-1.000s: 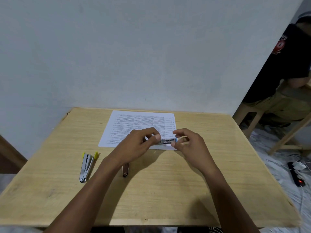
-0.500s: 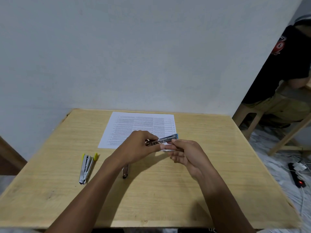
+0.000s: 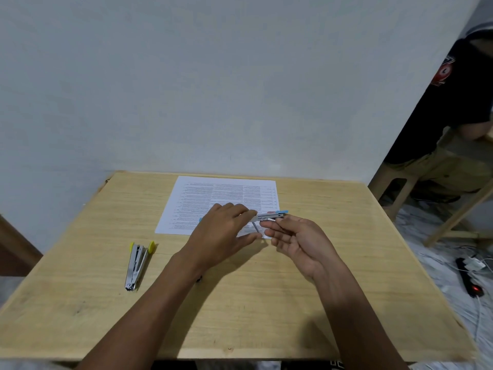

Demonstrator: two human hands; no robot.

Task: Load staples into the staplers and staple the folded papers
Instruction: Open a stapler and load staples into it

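Blue-tipped mini stapler getting fiddled with over the paper

Left hand (image 3: pixel 224 231) has its fingertips pinched on the near end of the blue stapler (image 3: pixel 269 216), which sits up off the wooden table (image 3: pixel 266 303) just above the printed sheet (image 3: pixel 224 193). Right hand (image 3: pixel 298 241) is palm up, fingers loosely curled, tips touching the stapler's underside; can't tell if it's gripping anything. Looks like thin, stiff, slick metal with plastic end caps, light, probably springy, so I'd pinch it by the flat sides. Yellow-tipped stapler (image 3: pixel 137 264) lies splayed open to the left, well apart.
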